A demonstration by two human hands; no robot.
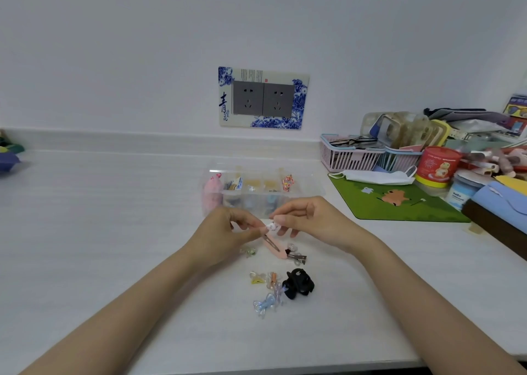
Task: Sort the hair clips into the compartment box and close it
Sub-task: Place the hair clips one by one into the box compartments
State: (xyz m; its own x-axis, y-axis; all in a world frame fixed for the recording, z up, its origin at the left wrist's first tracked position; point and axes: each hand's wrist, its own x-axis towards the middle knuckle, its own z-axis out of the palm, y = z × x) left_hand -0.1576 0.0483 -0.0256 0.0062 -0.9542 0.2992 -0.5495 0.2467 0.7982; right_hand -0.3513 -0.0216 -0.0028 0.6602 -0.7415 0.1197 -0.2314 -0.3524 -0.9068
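The left hand (225,232) pinches the upper end of a pink snap clip (273,244) between thumb and curled fingers, holding it just above the white table (114,217). The clip hangs slanting down from the fingers, its metal tongue showing. The right hand (313,217) meets it from the other side, fingertips closed on the small white charm at the clip's top. The clip looks light, thin and springy, so the flat body is probably the safer place to hold, since the charm could pull loose. Just beyond the hands lies the clear compartment box (256,187), lid open and several cells already filled. Nearer the person, loose clips wait on the table, among them a blue bow clip (265,304), glossy and likely slippery, and a fuzzy black claw clip (298,283), bulkier and easy to grasp. On the wall, a blue-and-white socket plate (263,97) bears a large 青; its smaller characters are too small to read. To the right lie a green mat (399,203), a face mask (373,176) and a red tub (439,166) whose lettering is blurred.
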